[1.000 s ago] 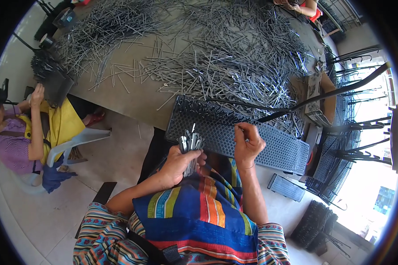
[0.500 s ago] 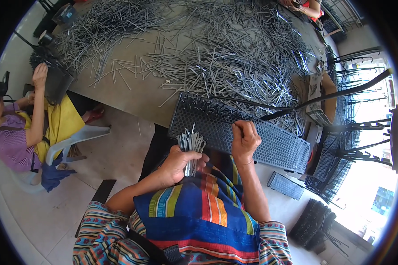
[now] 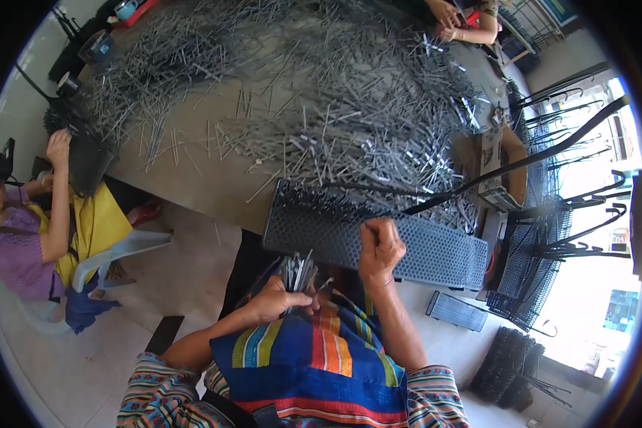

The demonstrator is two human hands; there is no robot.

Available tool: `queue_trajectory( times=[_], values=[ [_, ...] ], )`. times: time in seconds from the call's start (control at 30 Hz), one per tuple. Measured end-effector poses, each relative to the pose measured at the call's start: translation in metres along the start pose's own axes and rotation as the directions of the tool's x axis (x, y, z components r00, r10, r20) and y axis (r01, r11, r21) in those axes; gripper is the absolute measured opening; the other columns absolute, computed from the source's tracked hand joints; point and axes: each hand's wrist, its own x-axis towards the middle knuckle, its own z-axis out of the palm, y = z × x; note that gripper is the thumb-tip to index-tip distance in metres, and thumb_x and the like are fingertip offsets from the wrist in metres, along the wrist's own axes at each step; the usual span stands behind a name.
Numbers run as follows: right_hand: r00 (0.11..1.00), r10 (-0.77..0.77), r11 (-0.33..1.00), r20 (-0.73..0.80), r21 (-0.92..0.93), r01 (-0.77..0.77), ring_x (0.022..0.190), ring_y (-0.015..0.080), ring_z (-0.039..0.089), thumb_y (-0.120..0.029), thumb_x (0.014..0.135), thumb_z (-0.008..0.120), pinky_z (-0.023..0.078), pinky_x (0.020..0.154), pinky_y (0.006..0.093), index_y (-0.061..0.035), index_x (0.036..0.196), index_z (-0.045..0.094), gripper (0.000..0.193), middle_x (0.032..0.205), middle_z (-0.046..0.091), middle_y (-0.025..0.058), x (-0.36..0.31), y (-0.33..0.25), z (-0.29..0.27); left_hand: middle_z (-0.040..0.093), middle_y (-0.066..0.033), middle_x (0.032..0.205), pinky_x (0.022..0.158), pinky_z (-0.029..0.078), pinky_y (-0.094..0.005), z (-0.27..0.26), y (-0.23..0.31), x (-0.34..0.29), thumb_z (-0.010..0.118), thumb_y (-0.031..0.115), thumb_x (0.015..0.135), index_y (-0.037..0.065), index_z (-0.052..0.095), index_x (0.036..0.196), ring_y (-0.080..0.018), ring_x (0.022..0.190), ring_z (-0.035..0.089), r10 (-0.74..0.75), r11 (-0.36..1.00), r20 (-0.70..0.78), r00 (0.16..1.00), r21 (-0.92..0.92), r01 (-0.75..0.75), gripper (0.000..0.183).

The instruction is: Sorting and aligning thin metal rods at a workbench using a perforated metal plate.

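Observation:
My left hand [image 3: 269,299] is wrapped round a bundle of thin grey strips [image 3: 297,272], which stands tilted above my lap. One strip [image 3: 326,284] sticks out apart from the others beside my fingertips. In front of me a dark perforated panel [image 3: 435,251] rests across the table's near edge, full of small holes. Dark strip ends crowd its far left part. My right hand [image 3: 382,251] is closed in a pinch over the middle of the panel. Whatever lies between those fingertips is hidden from view.
Loose grey strips [image 3: 364,135] heap over the table [image 3: 221,171]. A long black rod [image 3: 542,151] slants over its right side, near an open cardboard box [image 3: 503,167]. One co-worker [image 3: 32,235] sits at the left; another's hands [image 3: 449,25] work at the far right.
The whole view has shifted, so the table and panel sit lower. My left hand still grips the bundle, with one strip now sticking out beside it. My right hand stays pinched over the panel.

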Motion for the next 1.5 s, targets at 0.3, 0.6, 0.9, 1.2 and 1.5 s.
queue_trajectory(
  times=[0.3, 0.6, 0.9, 1.2, 1.5],
  values=[
    [0.998, 0.06, 0.997, 0.018, 0.039, -0.061, 0.06, 0.0272, 0.061, 0.0, 0.074, 0.069, 0.047, 0.055, 0.0327, -0.0037, 0.079, 0.062, 0.01, 0.073, 0.061, 0.0116, -0.003, 0.005, -0.002, 0.066, -0.0171, 0.081, 0.062, 0.054, -0.0335, -0.005, -0.003, 0.006, 0.061, -0.006, 0.083, -0.003, 0.056, 0.101, -0.0228, 0.07, 0.065, 0.094, 0.993, -0.109, 0.99, -0.067, -0.102, 0.019],
    [0.989, 0.134, 0.981, 0.068, -0.152, -0.123, 0.066, 0.0305, 0.065, -0.009, 0.074, 0.068, 0.051, 0.058, 0.0373, -0.0082, 0.078, 0.067, 0.004, 0.076, 0.065, 0.009, 0.011, 0.013, 0.003, 0.066, -0.0215, 0.09, 0.068, 0.055, -0.0375, -0.012, -0.001, 0.013, 0.062, -0.005, 0.084, -0.003, 0.056, 0.103, -0.0266, 0.075, 0.066, -0.005, 0.971, -0.077, 0.997, -0.238, -0.014, 0.02],
    [0.989, 0.142, 0.98, 0.032, 0.136, -0.145, 0.06, 0.0248, 0.064, -0.006, 0.076, 0.069, 0.051, 0.055, 0.0353, -0.0069, 0.092, 0.068, 0.017, 0.074, 0.064, 0.0062, -0.013, 0.014, -0.008, 0.065, -0.0204, 0.088, 0.068, 0.055, -0.0388, -0.009, 0.0, 0.02, 0.061, -0.005, 0.085, -0.001, 0.055, 0.1, -0.0268, 0.076, 0.065, -0.038, 0.945, -0.079, 0.996, -0.328, 0.01, 0.017],
    [0.822, 0.568, 0.529, 0.05, 0.743, -0.411, 0.058, 0.0015, 0.049, 0.0, 0.085, 0.064, 0.038, 0.051, 0.0183, -0.0019, 0.103, 0.063, 0.017, 0.073, 0.062, 0.0003, 0.019, 0.003, -0.051, 0.065, -0.0185, 0.087, 0.065, 0.054, -0.0364, -0.004, 0.007, 0.012, 0.06, -0.004, 0.084, -0.002, 0.055, 0.101, -0.024, 0.073, 0.064, 0.002, 0.914, -0.124, 0.992, -0.401, -0.052, 0.017],
    [0.662, 0.361, 0.537, 0.657, 0.434, -0.723, 0.065, 0.0074, 0.06, -0.001, 0.09, 0.058, 0.049, 0.057, 0.0227, 0.0034, 0.109, 0.062, 0.02, 0.079, 0.066, 0.0039, -0.031, -0.029, 0.01, 0.066, -0.0125, 0.081, 0.059, 0.051, -0.0301, 0.01, 0.035, 0.017, 0.06, 0.0, 0.085, -0.004, 0.061, 0.099, -0.0187, 0.068, 0.064, 0.104, 0.935, -0.155, 0.982, -0.322, -0.15, 0.014]
  ],
)
